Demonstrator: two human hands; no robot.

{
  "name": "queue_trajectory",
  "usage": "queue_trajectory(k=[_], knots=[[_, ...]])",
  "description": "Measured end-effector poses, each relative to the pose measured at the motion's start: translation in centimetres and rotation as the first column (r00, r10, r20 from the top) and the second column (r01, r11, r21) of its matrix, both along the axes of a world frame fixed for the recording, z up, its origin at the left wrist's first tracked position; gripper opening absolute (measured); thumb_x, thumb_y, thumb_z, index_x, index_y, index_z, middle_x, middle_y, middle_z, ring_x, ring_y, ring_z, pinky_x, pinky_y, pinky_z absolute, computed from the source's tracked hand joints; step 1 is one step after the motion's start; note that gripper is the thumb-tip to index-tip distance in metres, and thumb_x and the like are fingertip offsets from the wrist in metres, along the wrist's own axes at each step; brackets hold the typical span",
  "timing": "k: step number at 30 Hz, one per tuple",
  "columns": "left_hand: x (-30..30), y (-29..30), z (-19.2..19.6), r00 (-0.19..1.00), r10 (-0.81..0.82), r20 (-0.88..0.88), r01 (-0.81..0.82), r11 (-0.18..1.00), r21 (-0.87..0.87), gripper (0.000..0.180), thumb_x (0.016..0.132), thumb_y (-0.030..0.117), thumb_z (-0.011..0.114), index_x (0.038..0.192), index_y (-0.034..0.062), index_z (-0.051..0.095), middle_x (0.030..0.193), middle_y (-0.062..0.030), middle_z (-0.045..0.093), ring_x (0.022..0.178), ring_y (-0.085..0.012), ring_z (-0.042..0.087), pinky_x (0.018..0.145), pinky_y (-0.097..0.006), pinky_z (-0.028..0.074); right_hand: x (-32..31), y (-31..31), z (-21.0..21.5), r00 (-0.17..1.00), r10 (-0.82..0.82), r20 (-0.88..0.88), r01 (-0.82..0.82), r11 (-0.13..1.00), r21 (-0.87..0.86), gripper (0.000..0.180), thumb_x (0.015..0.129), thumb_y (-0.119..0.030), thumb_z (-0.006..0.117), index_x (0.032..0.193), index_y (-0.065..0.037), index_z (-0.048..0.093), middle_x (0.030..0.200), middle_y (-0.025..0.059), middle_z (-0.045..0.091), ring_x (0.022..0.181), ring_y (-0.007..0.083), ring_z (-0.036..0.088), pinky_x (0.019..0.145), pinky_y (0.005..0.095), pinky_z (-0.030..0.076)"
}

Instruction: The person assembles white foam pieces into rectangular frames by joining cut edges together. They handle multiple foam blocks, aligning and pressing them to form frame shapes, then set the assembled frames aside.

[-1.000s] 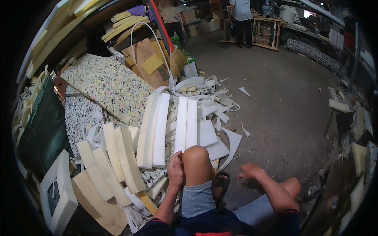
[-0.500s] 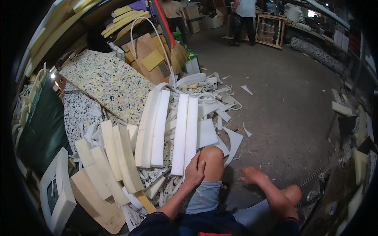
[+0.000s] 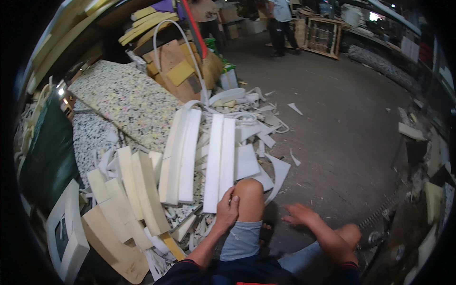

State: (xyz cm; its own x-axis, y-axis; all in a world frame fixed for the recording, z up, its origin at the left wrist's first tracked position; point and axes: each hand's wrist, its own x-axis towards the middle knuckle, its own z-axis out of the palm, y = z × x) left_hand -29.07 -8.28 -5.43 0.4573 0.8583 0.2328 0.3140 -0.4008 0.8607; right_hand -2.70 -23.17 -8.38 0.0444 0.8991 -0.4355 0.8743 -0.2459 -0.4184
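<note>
Dim workshop floor point(image 3: 332, 133) spreads to the right in the head view, with a wooden frame point(image 3: 323, 38) and a person in a light shirt point(image 3: 281, 13) at the far end, while foam offcuts crowd the left side under a speckled foam sheet point(image 3: 128, 99). Two long white strips point(image 3: 214, 161) lie side by side on the heap of scraps just beyond the bent knee point(image 3: 249, 192). The left hand point(image 3: 228, 209) rests along that knee, its fingers close together and the thumb apart, near the strips' lower ends; whether a fingertip touches the foam, I cannot tell. The right hand point(image 3: 301, 214) hangs above the floor near the other knee, fingers loosely spread and pinching nothing visible. Judging by look, the white strips are foam: light, easily dented, probably springy, with little slip against bare skin. Being long and slim, one would likely sag or bend if lifted by an end, so a broad, gentle grip around the middle suits it best. Hard pinching could mark or tear the edges. Beside them, the curved cream pieces point(image 3: 152, 194) look thicker and perhaps somewhat stiffer.
</note>
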Motion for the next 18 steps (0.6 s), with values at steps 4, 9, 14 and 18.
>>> queue_trajectory(k=[4,9,14,18], knots=[[0.1,-0.3,-0.1,0.999,0.035,0.011,-0.035,0.998,-0.048,0.045,0.104,0.028,0.054,0.138,-0.0016,0.055,0.125,-0.024,0.067,0.115,-0.0335,0.066,0.098,-0.039,0.051,-0.2,-0.5,-0.2,0.999,0.033,-0.006,-0.032,0.997,0.069,0.053,0.092,-0.046,0.067,0.126,-0.005,0.061,0.116,0.0257,0.068,0.114,0.0444,0.063,0.095,0.0537,0.051],[0.8,-0.3,0.0,1.0,-0.016,0.024,0.015,1.0,0.022,0.044,0.104,0.029,0.053,0.136,-0.0018,0.057,0.122,-0.0242,0.068,0.11,-0.0325,0.068,0.096,-0.038,0.052,0.0,-1.3,0.1,1.0,-0.013,0.0,0.013,0.999,0.034,0.054,0.092,-0.045,0.068,0.126,-0.004,0.059,0.112,0.0272,0.068,0.111,0.0457,0.064,0.093,0.0542,0.051],[2.1,-0.9,0.1,1.0,-0.027,0.002,0.027,0.999,0.019,0.043,0.104,0.029,0.054,0.135,-0.0013,0.057,0.119,-0.0241,0.069,0.108,-0.0327,0.069,0.094,-0.039,0.053,-0.3,-3.0,1.1,0.999,-0.034,0.022,0.033,0.998,0.059,0.053,0.092,-0.045,0.067,0.123,-0.002,0.06,0.11,0.0269,0.069,0.111,0.0442,0.065,0.095,0.0546,0.051],[3.2,-1.0,-0.1,0.999,-0.051,-0.02,0.051,0.999,0.0,0.043,0.105,0.03,0.053,0.135,-0.0009,0.058,0.118,-0.0246,0.068,0.107,-0.034,0.069,0.093,-0.039,0.053,-0.4,-4.2,1.6,0.998,-0.066,-0.002,0.066,0.993,0.098,0.053,0.093,-0.043,0.067,0.126,-0.003,0.059,0.113,0.0266,0.068,0.112,0.0438,0.064,0.095,0.0537,0.051]])
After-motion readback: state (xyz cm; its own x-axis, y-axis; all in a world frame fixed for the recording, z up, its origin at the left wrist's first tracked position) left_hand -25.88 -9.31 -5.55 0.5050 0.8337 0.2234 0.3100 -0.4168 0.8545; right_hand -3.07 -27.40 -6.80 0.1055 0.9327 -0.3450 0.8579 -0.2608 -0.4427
